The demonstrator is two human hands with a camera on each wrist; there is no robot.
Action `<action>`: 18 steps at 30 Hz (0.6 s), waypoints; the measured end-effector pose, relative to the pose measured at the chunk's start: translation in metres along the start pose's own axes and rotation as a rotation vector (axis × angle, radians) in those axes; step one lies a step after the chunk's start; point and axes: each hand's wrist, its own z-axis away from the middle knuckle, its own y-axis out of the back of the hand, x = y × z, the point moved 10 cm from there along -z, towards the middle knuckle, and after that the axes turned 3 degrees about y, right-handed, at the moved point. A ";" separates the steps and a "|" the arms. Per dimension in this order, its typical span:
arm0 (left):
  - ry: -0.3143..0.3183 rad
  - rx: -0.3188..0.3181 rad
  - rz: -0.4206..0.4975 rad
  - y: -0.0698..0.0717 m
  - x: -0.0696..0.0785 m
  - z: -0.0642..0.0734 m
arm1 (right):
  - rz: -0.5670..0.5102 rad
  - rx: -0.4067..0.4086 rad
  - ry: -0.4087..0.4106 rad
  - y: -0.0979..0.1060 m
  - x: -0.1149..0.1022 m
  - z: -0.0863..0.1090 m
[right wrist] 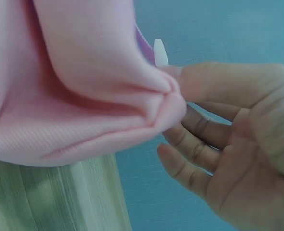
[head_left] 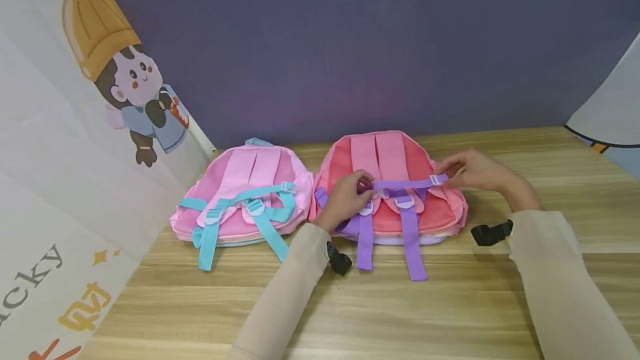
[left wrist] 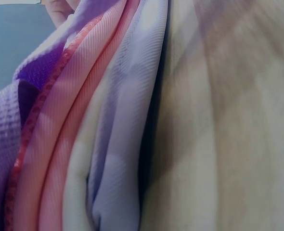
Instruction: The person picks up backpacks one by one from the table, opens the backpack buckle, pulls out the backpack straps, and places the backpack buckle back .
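A coral-pink backpack [head_left: 416, 154] with purple straps lies back side up on the wooden table. Across it runs a purple chest strap [head_left: 400, 184], fairly level. My left hand [head_left: 347, 200] pinches this strap's left part, close to a white buckle [head_left: 381, 193]. At the other end, my right hand [head_left: 476, 170] pinches the strap just beyond a white slider [head_left: 436, 180]. In the right wrist view, thumb and fingers sit behind a pink corner of the bag [right wrist: 94, 110], which hides their tips. The left wrist view mostly shows the bag's lower edge [left wrist: 127, 120].
Left of it, touching its side, lies a light-pink backpack [head_left: 239, 174] with turquoise straps. Two purple strap ends [head_left: 413, 254] hang toward the front of the table [head_left: 450, 310]. A dark panel [head_left: 350, 43] stands behind, and a printed white sheet [head_left: 60, 143] borders the left.
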 end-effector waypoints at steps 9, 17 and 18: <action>0.014 -0.018 0.012 -0.003 -0.002 -0.002 | -0.009 -0.014 -0.001 -0.002 0.005 -0.001; -0.005 -0.025 0.004 0.001 -0.002 -0.002 | 0.013 -0.008 0.009 -0.001 0.003 -0.002; -0.006 -0.021 0.005 0.003 -0.002 -0.002 | 0.016 -0.013 0.007 0.000 0.003 -0.002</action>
